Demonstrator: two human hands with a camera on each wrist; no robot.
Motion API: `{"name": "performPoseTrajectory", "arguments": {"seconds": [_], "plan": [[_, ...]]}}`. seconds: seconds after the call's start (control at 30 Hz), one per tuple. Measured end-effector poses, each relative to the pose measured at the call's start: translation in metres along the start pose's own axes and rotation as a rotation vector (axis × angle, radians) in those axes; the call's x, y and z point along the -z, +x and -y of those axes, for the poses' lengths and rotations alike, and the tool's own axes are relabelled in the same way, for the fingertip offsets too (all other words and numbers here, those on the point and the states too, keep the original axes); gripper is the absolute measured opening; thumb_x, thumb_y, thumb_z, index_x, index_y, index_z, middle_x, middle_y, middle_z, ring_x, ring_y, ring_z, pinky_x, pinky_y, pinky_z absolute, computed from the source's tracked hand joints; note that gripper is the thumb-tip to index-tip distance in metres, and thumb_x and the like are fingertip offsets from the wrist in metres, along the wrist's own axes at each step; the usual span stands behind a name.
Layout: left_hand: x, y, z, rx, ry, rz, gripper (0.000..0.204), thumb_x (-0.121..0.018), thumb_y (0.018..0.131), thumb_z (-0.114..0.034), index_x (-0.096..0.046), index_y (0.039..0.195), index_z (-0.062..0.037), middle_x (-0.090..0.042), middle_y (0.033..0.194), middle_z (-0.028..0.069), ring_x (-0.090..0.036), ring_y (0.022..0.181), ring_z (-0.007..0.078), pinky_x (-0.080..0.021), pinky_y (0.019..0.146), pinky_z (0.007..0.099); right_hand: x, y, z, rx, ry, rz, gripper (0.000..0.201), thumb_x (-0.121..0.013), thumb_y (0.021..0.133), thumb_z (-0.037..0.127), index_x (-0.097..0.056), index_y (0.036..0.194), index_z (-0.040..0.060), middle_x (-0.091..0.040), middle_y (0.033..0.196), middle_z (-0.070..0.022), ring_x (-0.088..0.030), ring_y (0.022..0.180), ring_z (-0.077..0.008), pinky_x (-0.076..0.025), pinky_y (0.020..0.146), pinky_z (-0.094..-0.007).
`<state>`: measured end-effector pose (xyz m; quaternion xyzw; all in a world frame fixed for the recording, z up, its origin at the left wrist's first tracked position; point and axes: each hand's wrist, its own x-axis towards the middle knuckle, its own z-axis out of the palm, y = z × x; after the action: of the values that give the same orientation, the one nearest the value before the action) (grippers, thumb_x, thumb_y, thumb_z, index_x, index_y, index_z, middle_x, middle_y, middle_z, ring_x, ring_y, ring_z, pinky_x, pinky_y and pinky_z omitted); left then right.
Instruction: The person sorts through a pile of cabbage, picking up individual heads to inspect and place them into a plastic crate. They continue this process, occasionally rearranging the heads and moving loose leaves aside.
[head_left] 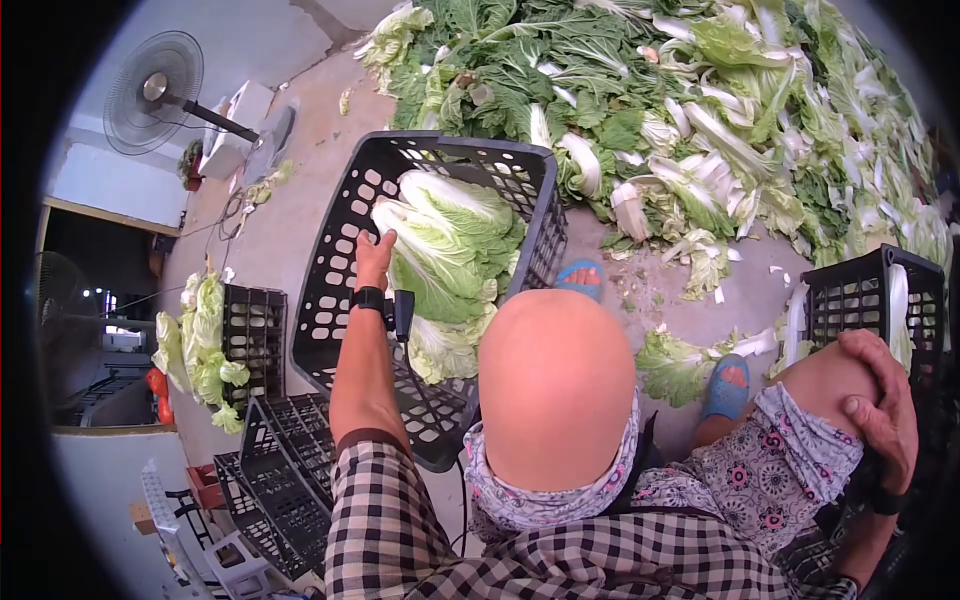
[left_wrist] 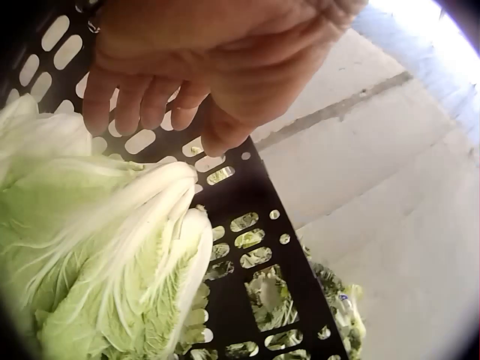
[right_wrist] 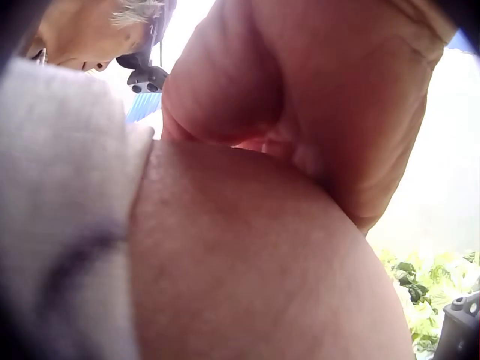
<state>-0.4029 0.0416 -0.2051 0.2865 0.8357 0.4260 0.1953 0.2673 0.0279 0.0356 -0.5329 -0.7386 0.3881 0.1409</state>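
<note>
Several pale green napa cabbages [head_left: 455, 225] lie in a black plastic crate [head_left: 345, 215] beside the person's bent leg. The left hand [head_left: 374, 262] reaches over the crate at the cabbages' white stem ends. In the left wrist view, the fingers of the left hand [left_wrist: 217, 60] hang loosely with nothing in them, above the cabbage [left_wrist: 112, 247] and near the perforated crate wall [left_wrist: 240, 195]. On the person's other knee [head_left: 815, 388] rests the right hand [head_left: 885, 405]. The right wrist view shows the right hand [right_wrist: 330, 90] close up against the bare knee [right_wrist: 255, 247].
A large heap of cabbage leaves [head_left: 640, 120] covers the floor at the back right. Another black crate [head_left: 870, 290] stands at the right, a cabbage-filled one [head_left: 255, 340] at the left, near stacked crates [head_left: 290, 450]. A fan [head_left: 155, 90] stands at the back left.
</note>
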Motion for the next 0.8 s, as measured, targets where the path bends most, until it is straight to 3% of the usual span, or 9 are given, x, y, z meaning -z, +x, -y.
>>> {"name": "performPoseTrajectory", "arguments": {"seconds": [0.13, 0.23, 0.33, 0.37, 0.5, 0.6, 0.63, 0.73, 0.8], "plan": [[-0.019, -0.011, -0.024, 0.155, -0.074, -0.087, 0.089, -0.075, 0.071, -0.028, -0.025, 0.137, 0.007, -0.044, 0.126, 0.0285, -0.051, 0.109, 0.0291, -0.042, 0.091, 0.035, -0.002, 0.001, 0.001, -0.03, 0.002, -0.021, 0.075, -0.067, 0.069, 0.057, -0.054, 0.11, -0.0048, -0.054, 0.114, -0.0194, -0.049, 0.112, -0.0321, -0.033, 0.099, -0.0388], [-0.023, 0.035, 0.023, 0.188, 0.062, -0.135, 0.087, -0.074, 0.072, -0.033, -0.029, 0.135, 0.0057, -0.051, 0.12, 0.0187, -0.057, 0.093, 0.025, -0.048, 0.076, 0.0338, -0.005, 0.001, 0.004, -0.055, -0.006, -0.045, 0.075, -0.067, 0.069, 0.057, -0.055, 0.109, -0.0047, -0.054, 0.113, -0.0193, -0.049, 0.111, -0.0318, -0.034, 0.099, -0.0383], [-0.01, 0.057, 0.041, 0.004, 0.184, -0.001, 0.076, -0.075, 0.071, -0.034, -0.042, 0.125, 0.0075, -0.059, 0.105, 0.0164, -0.059, 0.079, 0.0208, -0.048, 0.068, 0.0312, -0.006, 0.002, 0.006, -0.068, 0.009, -0.051, 0.074, -0.067, 0.069, 0.057, -0.055, 0.109, -0.0044, -0.054, 0.113, -0.019, -0.05, 0.11, -0.0313, -0.034, 0.098, -0.0379], [-0.013, 0.048, 0.039, -0.168, 0.333, -0.161, 0.056, -0.076, 0.071, -0.03, -0.055, 0.107, 0.0075, -0.063, 0.088, 0.0125, -0.059, 0.074, 0.0187, -0.047, 0.068, 0.0304, -0.006, 0.003, 0.006, -0.069, 0.018, -0.048, 0.074, -0.067, 0.069, 0.056, -0.055, 0.109, -0.0043, -0.054, 0.113, -0.0188, -0.05, 0.11, -0.0312, -0.035, 0.098, -0.0378], [-0.023, 0.042, 0.031, -0.128, -0.134, -0.109, 0.036, -0.077, 0.07, -0.025, -0.061, 0.084, 0.0044, -0.062, 0.074, 0.0078, -0.057, 0.063, 0.015, -0.047, 0.061, 0.0309, -0.008, 0.004, 0.006, -0.076, 0.032, -0.045, 0.074, -0.067, 0.069, 0.056, -0.055, 0.11, -0.0033, -0.053, 0.115, -0.0177, -0.049, 0.111, -0.0299, -0.034, 0.099, -0.0374], [-0.038, 0.028, 0.02, -0.179, -0.156, -0.2, 0.035, -0.077, 0.07, -0.024, -0.06, 0.082, 0.0047, -0.062, 0.074, 0.0076, -0.057, 0.059, 0.015, -0.047, 0.058, 0.0315, -0.005, 0.005, 0.002, -0.088, 0.002, -0.009, 0.074, -0.066, 0.068, 0.056, -0.054, 0.113, -0.0023, -0.052, 0.118, -0.0165, -0.046, 0.115, -0.0282, -0.031, 0.101, -0.0372], [-0.037, 0.012, 0.003, -0.054, -0.2, -0.089, 0.035, -0.077, 0.07, -0.021, -0.06, 0.087, 0.004, -0.063, 0.079, 0.0077, -0.059, 0.066, 0.0159, -0.047, 0.061, 0.0309, -0.005, 0.006, 0.003, -0.077, -0.004, 0.0, 0.073, -0.066, 0.069, 0.055, -0.054, 0.113, -0.0022, -0.052, 0.118, -0.0168, -0.046, 0.115, -0.0283, -0.031, 0.101, -0.0372], [-0.039, -0.015, -0.032, 0.007, -0.253, 0.078, 0.059, -0.08, 0.065, -0.015, -0.049, 0.11, 0.0072, -0.06, 0.098, 0.0136, -0.06, 0.079, 0.0211, -0.049, 0.075, 0.0319, -0.004, 0.004, 0.002, -0.031, -0.012, -0.002, 0.071, -0.065, 0.07, 0.053, -0.054, 0.113, -0.002, -0.052, 0.118, -0.0176, -0.046, 0.115, -0.0294, -0.031, 0.101, -0.0375], [-0.037, -0.019, -0.044, -0.006, -0.266, 0.098, 0.049, -0.076, 0.065, -0.007, -0.053, 0.108, 0.003, -0.062, 0.097, 0.0108, -0.061, 0.08, 0.0197, -0.05, 0.075, 0.0318, -0.004, 0.002, 0.002, 0.0, -0.017, -0.016, 0.069, -0.064, 0.071, 0.052, -0.054, 0.113, -0.0019, -0.052, 0.118, -0.0176, -0.047, 0.115, -0.0301, -0.031, 0.101, -0.0378]]}}
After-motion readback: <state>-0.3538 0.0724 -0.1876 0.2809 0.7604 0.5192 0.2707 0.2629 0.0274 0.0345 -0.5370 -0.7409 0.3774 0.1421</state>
